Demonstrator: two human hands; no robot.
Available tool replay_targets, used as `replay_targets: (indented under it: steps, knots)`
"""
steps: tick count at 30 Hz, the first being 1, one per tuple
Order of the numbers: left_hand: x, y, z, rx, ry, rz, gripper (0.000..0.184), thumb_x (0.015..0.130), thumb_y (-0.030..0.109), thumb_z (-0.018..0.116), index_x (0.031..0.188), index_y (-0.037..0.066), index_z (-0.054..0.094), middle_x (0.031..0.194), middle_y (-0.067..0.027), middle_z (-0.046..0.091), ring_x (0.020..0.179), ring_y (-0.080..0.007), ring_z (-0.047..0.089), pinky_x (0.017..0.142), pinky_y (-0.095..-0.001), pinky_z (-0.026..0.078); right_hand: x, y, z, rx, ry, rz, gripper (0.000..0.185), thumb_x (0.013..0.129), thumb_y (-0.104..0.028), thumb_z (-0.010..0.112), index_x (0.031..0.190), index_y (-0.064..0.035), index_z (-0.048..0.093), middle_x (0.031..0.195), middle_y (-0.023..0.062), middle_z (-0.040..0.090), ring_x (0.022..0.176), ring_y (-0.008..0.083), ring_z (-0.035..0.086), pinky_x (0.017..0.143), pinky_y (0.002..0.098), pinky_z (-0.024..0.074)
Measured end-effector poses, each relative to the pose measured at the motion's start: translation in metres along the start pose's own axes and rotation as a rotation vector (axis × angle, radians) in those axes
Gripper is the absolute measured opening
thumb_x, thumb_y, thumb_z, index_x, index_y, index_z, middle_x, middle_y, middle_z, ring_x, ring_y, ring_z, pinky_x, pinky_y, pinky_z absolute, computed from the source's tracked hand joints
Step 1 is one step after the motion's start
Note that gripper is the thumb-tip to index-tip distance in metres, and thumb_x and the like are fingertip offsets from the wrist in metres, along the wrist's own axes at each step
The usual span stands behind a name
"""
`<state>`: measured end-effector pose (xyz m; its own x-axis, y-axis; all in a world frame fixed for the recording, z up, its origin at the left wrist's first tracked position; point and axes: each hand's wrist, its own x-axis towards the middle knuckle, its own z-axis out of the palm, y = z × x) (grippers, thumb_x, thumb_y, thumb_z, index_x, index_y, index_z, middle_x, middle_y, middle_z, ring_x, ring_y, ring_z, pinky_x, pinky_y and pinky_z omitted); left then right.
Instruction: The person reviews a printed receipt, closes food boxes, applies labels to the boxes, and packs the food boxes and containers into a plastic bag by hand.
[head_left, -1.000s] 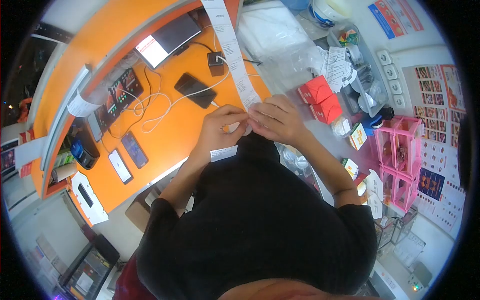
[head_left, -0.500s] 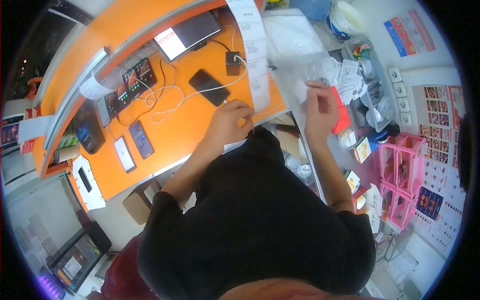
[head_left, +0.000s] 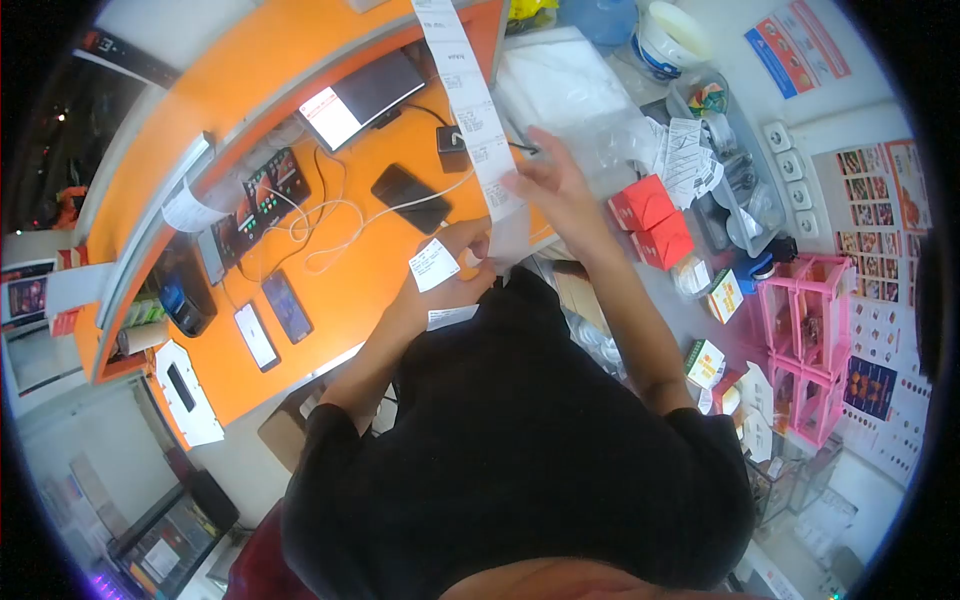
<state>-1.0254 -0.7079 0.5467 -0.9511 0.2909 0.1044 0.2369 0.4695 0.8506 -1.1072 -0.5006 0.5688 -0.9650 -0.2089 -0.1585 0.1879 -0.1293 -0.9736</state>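
A long white strip of printed labels (head_left: 470, 105) hangs down between my hands. My left hand (head_left: 458, 262) is closed at the strip's lower end, with curled fingers and a bit of white paper among them. A printed label (head_left: 433, 265) lies on the back of this hand, and another printed slip (head_left: 452, 318) lies across the wrist. My right hand (head_left: 562, 195) comes in from the right, with one digit touching the strip's right edge and another stretched out apart from it. A black phone (head_left: 411, 198) lies on the orange counter (head_left: 385, 265) behind my left hand.
Red boxes (head_left: 655, 225) and several receipts (head_left: 690, 160) lie right of my right hand. Two more phones (head_left: 286, 305) sit at the left, with loose cables (head_left: 330, 225) and a tilted screen (head_left: 365, 95) behind. A pink rack (head_left: 805, 340) stands far right.
My right hand has moved left from beside the red boxes to the strip. A printed label now shows on the back of my left hand. The view has shifted slightly.
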Motion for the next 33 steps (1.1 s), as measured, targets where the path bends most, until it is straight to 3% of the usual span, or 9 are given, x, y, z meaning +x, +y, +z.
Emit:
replay_targets:
  steps: [3, 6, 12, 14, 15, 17, 24, 26, 33]
  knots:
    - [0.007, 0.001, -0.001, -0.265, 0.078, -0.032, 0.048, 0.089, 0.009, 0.08, 0.134, 0.003, 0.065, 0.103, -0.0074, 0.071, 0.096, -0.0188, 0.069, 0.091, -0.0355, 0.055, -0.006, -0.001, 0.005, 0.037, -0.046, -0.049, 0.07, 0.099, -0.003, 0.075, 0.159, -0.0052, 0.039, 0.112, 0.0119, 0.076, 0.107, 0.0166, 0.071, 0.096, 0.0339, 0.0539]
    - [0.028, -0.004, 0.003, -0.416, 0.23, 0.012, 0.038, 0.094, 0.008, 0.079, 0.13, 0.004, 0.066, 0.102, -0.0075, 0.071, 0.095, -0.0176, 0.069, 0.089, -0.0338, 0.055, -0.015, 0.003, 0.014, -0.014, -0.027, -0.28, 0.065, 0.098, 0.0, 0.075, 0.156, -0.006, 0.045, 0.108, 0.0111, 0.077, 0.101, 0.0147, 0.072, 0.093, 0.031, 0.0539]
    - [0.042, -0.013, -0.002, -0.454, 0.199, -0.01, 0.031, 0.096, -0.003, 0.076, 0.126, 0.001, 0.07, 0.116, -0.0072, 0.075, 0.104, -0.0136, 0.071, 0.095, -0.0298, 0.055, -0.016, -0.004, 0.0, -0.478, 0.054, -0.481, 0.032, 0.091, -0.007, 0.081, 0.122, -0.0101, 0.078, 0.117, 0.0101, 0.07, 0.095, 0.0177, 0.066, 0.086, 0.0305, 0.0528]
    - [0.042, -0.011, -0.005, -0.472, 0.158, -0.007, 0.032, 0.096, -0.005, 0.075, 0.128, 0.001, 0.069, 0.118, -0.0071, 0.076, 0.106, -0.0139, 0.071, 0.096, -0.0295, 0.056, -0.013, -0.017, 0.0, -0.703, 0.113, -0.719, 0.031, 0.087, -0.01, 0.083, 0.118, -0.014, 0.08, 0.124, 0.0109, 0.066, 0.1, 0.0216, 0.064, 0.089, 0.0331, 0.0521]
    - [0.043, -0.007, -0.005, -0.574, 0.147, 0.0, 0.034, 0.096, -0.006, 0.076, 0.129, 0.001, 0.068, 0.118, -0.0071, 0.076, 0.107, -0.014, 0.071, 0.097, -0.03, 0.056, -0.014, -0.023, 0.0, -0.816, 0.142, -0.836, 0.031, 0.085, -0.011, 0.085, 0.115, -0.0159, 0.082, 0.127, 0.0113, 0.063, 0.103, 0.0235, 0.063, 0.09, 0.0344, 0.0518]
    - [0.044, 0.003, -0.007, -0.776, 0.125, 0.011, 0.038, 0.094, -0.007, 0.076, 0.13, 0.001, 0.067, 0.118, -0.0071, 0.076, 0.109, -0.014, 0.072, 0.099, -0.0308, 0.056, -0.017, -0.026, -0.003, -0.715, 0.053, -0.774, 0.035, 0.081, -0.009, 0.086, 0.115, -0.0158, 0.083, 0.132, 0.011, 0.061, 0.109, 0.0251, 0.061, 0.09, 0.0357, 0.0507]
    - [0.027, 0.002, -0.003, -0.716, 0.08, 0.03, 0.051, 0.09, -0.01, 0.079, 0.136, 0.001, 0.063, 0.117, -0.0091, 0.077, 0.111, -0.0165, 0.073, 0.102, -0.0334, 0.056, -0.03, -0.034, -0.009, -1.064, -0.017, -1.068, 0.04, 0.074, -0.014, 0.091, 0.113, -0.0202, 0.082, 0.129, 0.0055, 0.065, 0.113, 0.0318, 0.061, 0.089, 0.0406, 0.0526]
    - [0.023, -0.001, 0.001, -0.639, 0.111, 0.024, 0.051, 0.091, -0.008, 0.078, 0.138, 0.002, 0.062, 0.113, -0.0086, 0.078, 0.107, -0.0166, 0.074, 0.101, -0.0336, 0.056, -0.029, -0.036, -0.009, -1.069, -0.058, -1.097, 0.04, 0.073, -0.014, 0.091, 0.112, -0.0181, 0.08, 0.124, 0.0037, 0.068, 0.11, 0.0306, 0.063, 0.086, 0.041, 0.0537]
    - [0.021, 0.014, 0.003, -0.471, 0.187, -0.023, 0.087, 0.086, -0.009, 0.081, 0.162, 0.0, 0.038, 0.104, -0.0088, 0.078, 0.101, -0.0154, 0.075, 0.098, -0.0318, 0.057, -0.022, -0.024, -0.016, -1.186, -0.194, -1.251, 0.038, 0.076, -0.018, 0.089, 0.11, -0.009, 0.075, 0.112, 0.0022, 0.068, 0.098, 0.0228, 0.066, 0.083, 0.0371, 0.0537]
